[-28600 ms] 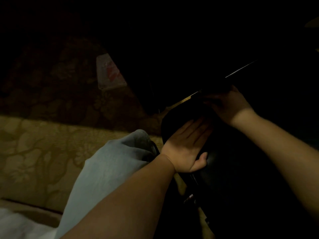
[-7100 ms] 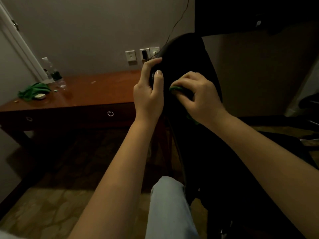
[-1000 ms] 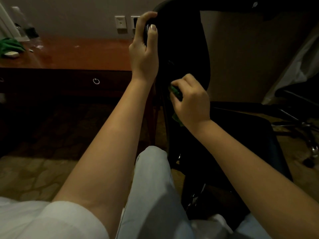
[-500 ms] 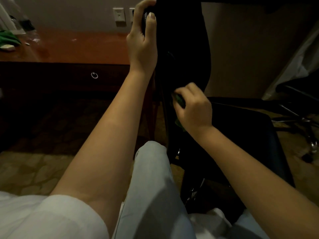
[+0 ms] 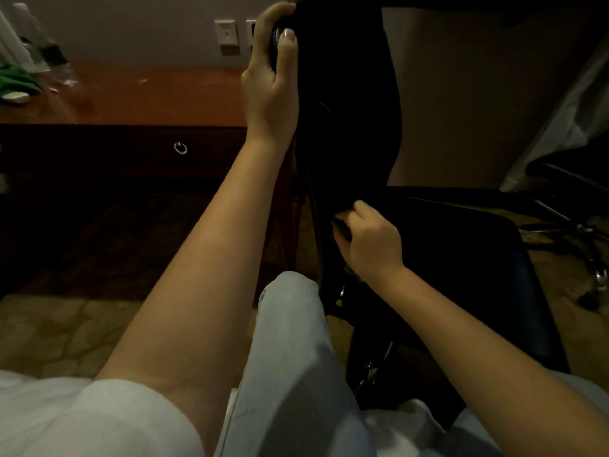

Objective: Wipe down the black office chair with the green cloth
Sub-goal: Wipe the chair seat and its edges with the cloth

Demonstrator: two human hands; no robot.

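The black office chair (image 5: 349,94) takes up most of my view, its backrest rising from the centre to 12 o'clock and its seat spreading out toward 4 o'clock. The brown wooden counter (image 5: 148,94) runs across from 9 to 11 o'clock against the wall. My leg (image 5: 296,357) in pale trousers comes up from 6 o'clock, its knee just beside the lower edge of the backrest.

My left hand (image 5: 270,70), at 12 o'clock, grips the upper edge of the backrest, fingers curled over it and thumb on the near side. My right hand (image 5: 372,239), just right of centre at 3 o'clock, is bunched around the green cloth (image 5: 342,229) and presses it where the backrest meets the seat. Only a dark sliver of the cloth shows past my fingers.

Another chair's metal base (image 5: 576,225) sits at 3 o'clock near the frame edge. A second green rag (image 5: 13,80) lies on the counter at 10 o'clock. A wall socket (image 5: 227,33) is at 11 o'clock, and a ring pull (image 5: 180,148) hangs on the drawer front below.
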